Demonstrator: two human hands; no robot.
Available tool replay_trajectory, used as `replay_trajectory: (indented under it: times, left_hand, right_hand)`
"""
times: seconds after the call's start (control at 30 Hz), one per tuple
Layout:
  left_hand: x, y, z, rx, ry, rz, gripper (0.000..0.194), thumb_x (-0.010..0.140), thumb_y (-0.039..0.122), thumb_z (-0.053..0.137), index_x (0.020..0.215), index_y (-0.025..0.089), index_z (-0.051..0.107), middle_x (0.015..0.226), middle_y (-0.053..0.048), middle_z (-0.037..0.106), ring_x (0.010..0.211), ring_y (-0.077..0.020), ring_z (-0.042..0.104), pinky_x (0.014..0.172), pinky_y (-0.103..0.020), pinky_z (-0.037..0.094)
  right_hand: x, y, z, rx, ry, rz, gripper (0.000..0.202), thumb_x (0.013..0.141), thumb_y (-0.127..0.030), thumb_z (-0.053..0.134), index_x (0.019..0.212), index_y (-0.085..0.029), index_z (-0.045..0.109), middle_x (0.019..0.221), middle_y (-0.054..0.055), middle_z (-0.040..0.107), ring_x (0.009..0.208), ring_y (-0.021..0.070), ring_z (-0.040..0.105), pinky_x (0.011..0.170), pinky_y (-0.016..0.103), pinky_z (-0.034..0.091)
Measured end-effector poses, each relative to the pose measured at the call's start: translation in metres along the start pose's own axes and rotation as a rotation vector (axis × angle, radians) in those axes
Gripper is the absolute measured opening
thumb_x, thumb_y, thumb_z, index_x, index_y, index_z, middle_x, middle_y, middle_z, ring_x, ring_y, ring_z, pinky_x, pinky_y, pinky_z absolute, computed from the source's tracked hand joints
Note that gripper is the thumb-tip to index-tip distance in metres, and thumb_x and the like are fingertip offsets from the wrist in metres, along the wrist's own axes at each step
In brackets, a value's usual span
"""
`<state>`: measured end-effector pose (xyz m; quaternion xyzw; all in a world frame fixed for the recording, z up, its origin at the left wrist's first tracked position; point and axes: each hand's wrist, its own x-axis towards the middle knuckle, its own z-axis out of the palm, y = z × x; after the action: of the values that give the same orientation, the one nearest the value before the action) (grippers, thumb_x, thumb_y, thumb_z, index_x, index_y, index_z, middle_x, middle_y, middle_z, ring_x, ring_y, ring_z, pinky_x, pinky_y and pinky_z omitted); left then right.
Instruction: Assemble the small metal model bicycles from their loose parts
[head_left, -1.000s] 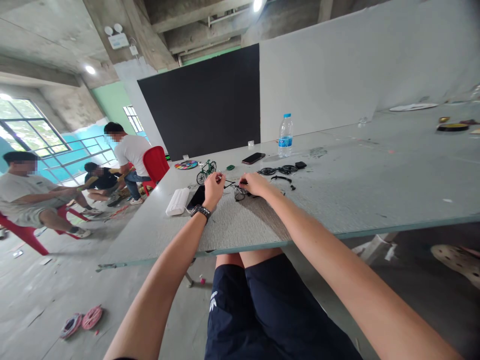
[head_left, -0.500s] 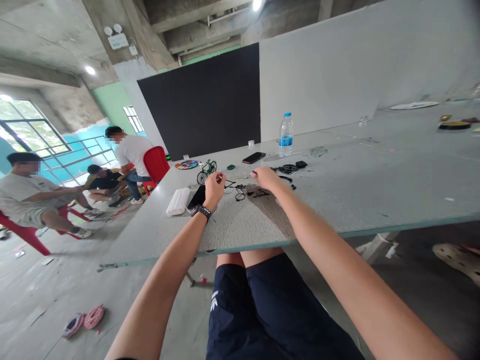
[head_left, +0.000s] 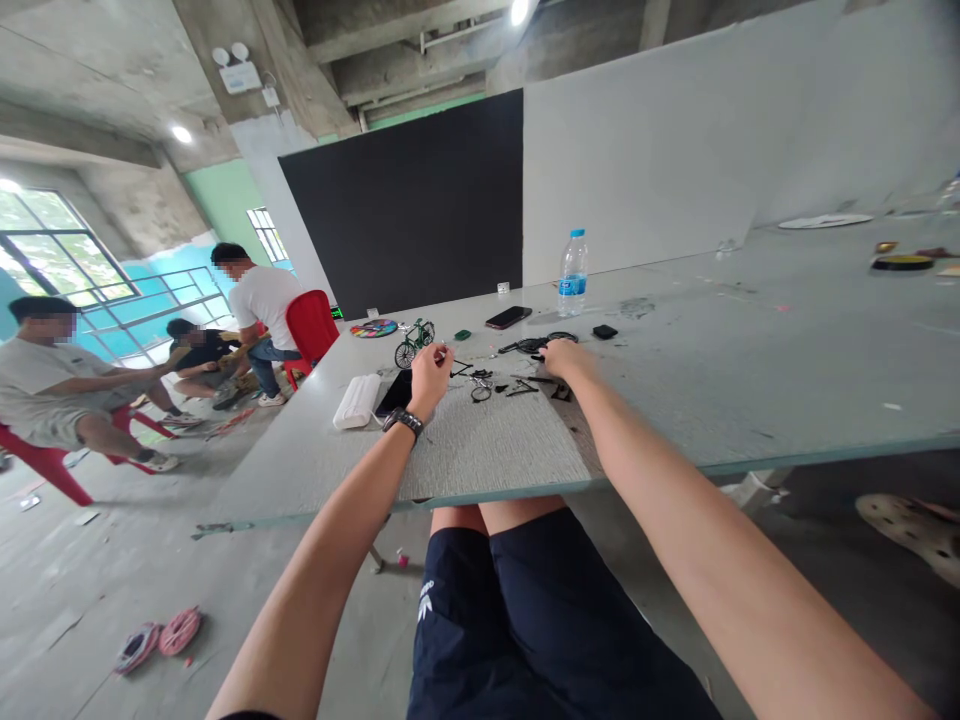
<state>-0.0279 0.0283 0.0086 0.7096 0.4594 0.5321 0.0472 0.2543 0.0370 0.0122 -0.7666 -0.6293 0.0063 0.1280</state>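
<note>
On the grey table lie small black parts (head_left: 522,387) and a small ring-shaped part (head_left: 481,393). My left hand (head_left: 431,375), with a dark watch on the wrist, has its fingers pinched together; what they hold is too small to name. Just behind it a small green model bicycle (head_left: 415,343) stands upright. My right hand (head_left: 568,359) reaches down among dark parts, its fingers bent and partly hidden, touching or close to the black coiled pieces (head_left: 534,344). A small black block (head_left: 604,331) lies to its right.
A white box-like device (head_left: 357,402) and a dark phone (head_left: 394,393) lie left of my left hand. Farther back are another phone (head_left: 508,317), a water bottle (head_left: 573,274) and a colourful disc (head_left: 373,328). Three people sit or crouch at the left.
My right hand has moved right, away from my left hand, to the dark parts, uncovering pieces in the middle. My left hand has stayed in nearly the same place, still pinched.
</note>
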Motion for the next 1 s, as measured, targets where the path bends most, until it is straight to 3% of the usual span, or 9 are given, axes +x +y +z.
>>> replay_trajectory:
  times: [0.37,0.53,0.77,1.0]
  left_hand:
    - [0.000,-0.005,0.002,0.007,-0.012,0.001,0.017,0.091,0.031,0.059,0.084,0.017,0.066,0.079,-0.006,0.068,0.074,-0.0170,0.060,0.072,-0.029,0.044]
    - [0.000,-0.005,0.002,-0.005,-0.022,-0.017,0.017,0.091,0.031,0.060,0.082,0.017,0.065,0.080,-0.006,0.068,0.075,-0.0168,0.060,0.073,-0.028,0.044]
    - [0.000,-0.004,0.002,-0.005,-0.019,-0.008,0.018,0.091,0.032,0.059,0.082,0.017,0.065,0.079,-0.006,0.067,0.075,-0.0168,0.059,0.073,-0.029,0.043]
    - [0.000,-0.003,0.001,0.010,-0.022,-0.016,0.021,0.092,0.034,0.059,0.083,0.017,0.066,0.080,-0.006,0.068,0.075,-0.0165,0.059,0.073,-0.029,0.044]
  right_hand:
    - [-0.011,-0.019,-0.008,0.041,0.020,-0.002,0.041,0.103,-0.036,0.037,0.121,-0.014,0.067,0.127,0.022,0.064,0.125,0.0357,0.054,0.097,0.047,0.043]
    - [-0.018,-0.027,-0.013,0.072,0.020,-0.075,0.037,0.102,-0.036,0.040,0.112,-0.016,0.070,0.116,0.019,0.069,0.114,0.0324,0.060,0.089,0.042,0.046]
    - [-0.020,-0.037,-0.021,0.128,0.035,-0.255,0.036,0.104,-0.027,0.035,0.109,-0.020,0.070,0.118,0.013,0.071,0.106,0.0214,0.063,0.083,0.027,0.044]
    - [-0.019,-0.025,-0.021,0.065,-0.035,-0.175,0.031,0.100,-0.034,0.049,0.099,-0.014,0.073,0.094,0.018,0.074,0.088,0.0254,0.068,0.076,0.031,0.046]
